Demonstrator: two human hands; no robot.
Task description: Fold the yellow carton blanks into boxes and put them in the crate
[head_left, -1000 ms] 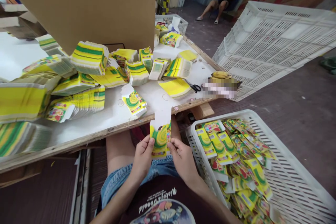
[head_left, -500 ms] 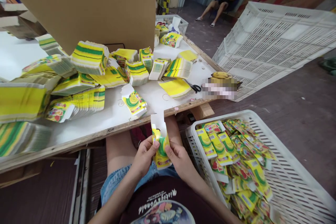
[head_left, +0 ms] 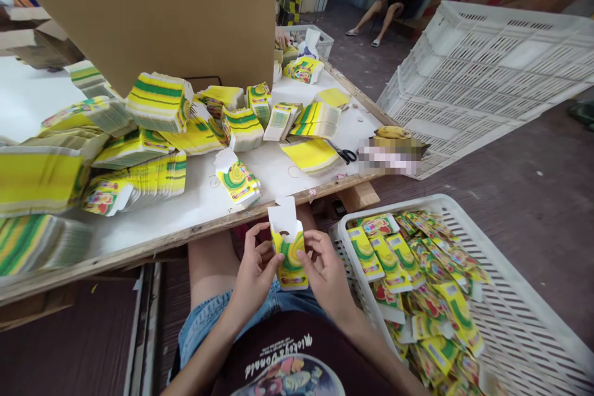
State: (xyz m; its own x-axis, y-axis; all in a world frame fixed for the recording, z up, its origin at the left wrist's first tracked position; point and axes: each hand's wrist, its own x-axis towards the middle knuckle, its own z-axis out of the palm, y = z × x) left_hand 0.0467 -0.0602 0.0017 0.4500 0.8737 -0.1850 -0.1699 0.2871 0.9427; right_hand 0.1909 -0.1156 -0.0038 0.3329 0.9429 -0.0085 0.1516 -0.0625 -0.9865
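Over my lap I hold a small yellow and green cardboard box (head_left: 291, 260), its white top flap standing up and its top open. My left hand (head_left: 255, 269) grips the box's left side, with the thumb on the front. On the opposite side my right hand (head_left: 327, 272) pinches it, thumb also on the front. Just beyond, on the white table (head_left: 195, 207), lies a small stack of similar flat boxes (head_left: 237, 180). Several bundles of flat yellow cartons (head_left: 158, 102) crowd the table further back and to the left.
At my right stands a white plastic basket (head_left: 510, 297) holding many small yellow boxes (head_left: 439, 306). Black scissors (head_left: 347, 154) and bananas (head_left: 392, 133) lie near the table's right corner. Stacked white crates (head_left: 482, 74) stand beyond. A large cardboard sheet (head_left: 162, 12) rises behind the bundles. A person sits far back.
The carton between my hands has opened out from a narrower, flatter shape into a wider box. My fingers have spread along its sides. Far back, the seated person's raised arm has come down.
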